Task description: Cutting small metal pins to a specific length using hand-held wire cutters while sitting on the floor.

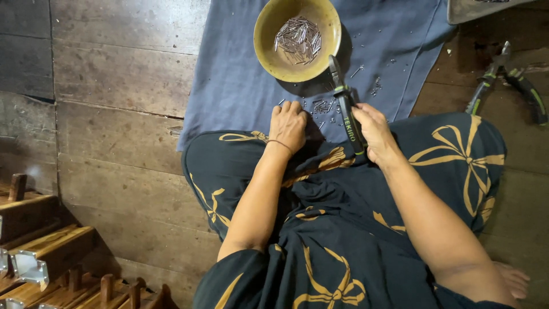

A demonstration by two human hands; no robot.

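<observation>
**Cutting pins over the cloth**

Head view: my right hand (pixel 374 129) grips the pliers (pixel 345 103), nose beside the bowl (pixel 297 39). My left hand (pixel 287 125) curls closed over cut pins (pixel 321 106) (contents hidden). I'd keep cuts low over the blue cloth (pixel 240 86).

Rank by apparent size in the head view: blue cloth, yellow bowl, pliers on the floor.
1. blue cloth, largest.
2. yellow bowl.
3. pliers on the floor, smallest in area, though their length looks close to the bowl's width.
</observation>
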